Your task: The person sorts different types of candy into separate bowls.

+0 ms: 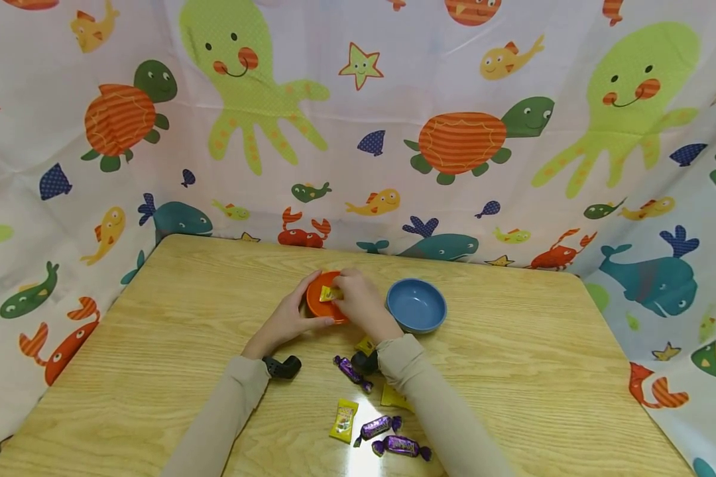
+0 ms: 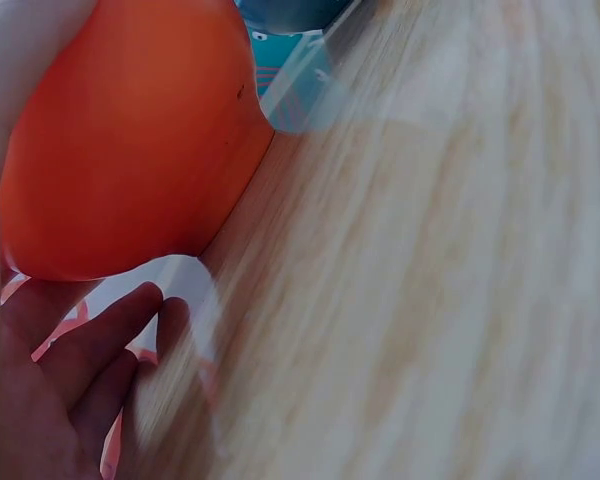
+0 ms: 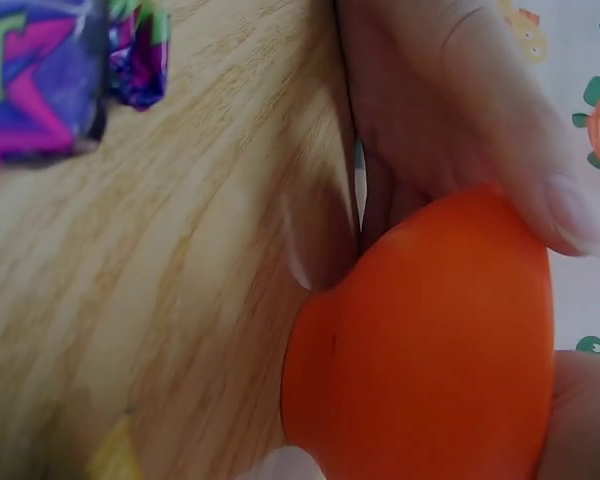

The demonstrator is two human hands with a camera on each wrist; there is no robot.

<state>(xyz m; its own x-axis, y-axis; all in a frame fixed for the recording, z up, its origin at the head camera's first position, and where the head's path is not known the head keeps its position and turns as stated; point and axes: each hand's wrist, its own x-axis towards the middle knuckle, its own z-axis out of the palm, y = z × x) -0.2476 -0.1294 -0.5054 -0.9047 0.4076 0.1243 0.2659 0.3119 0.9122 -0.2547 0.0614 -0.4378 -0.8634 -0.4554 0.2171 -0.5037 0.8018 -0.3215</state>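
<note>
An orange bowl (image 1: 313, 306) stands on the table near the far edge. My left hand (image 1: 287, 320) holds it from the left, thumb along the near side and fingers round the far side. In the right wrist view the left thumb lies at the rim of the orange bowl (image 3: 430, 340). Over the bowl's opening, my right hand (image 1: 358, 301) pinches a small yellow candy packet (image 1: 329, 293); its fingertips are partly hidden. The left wrist view shows the bowl's outer wall close up, with left fingers (image 2: 95, 350) beside it.
A blue bowl (image 1: 416, 305) stands just right of the right hand. Nearer me lie purple wrapped candies (image 1: 401, 446) and yellow packets (image 1: 344, 420), some partly covered by the right forearm. A patterned sea-animal cloth (image 1: 334, 132) hangs behind the wooden table (image 1: 525, 371).
</note>
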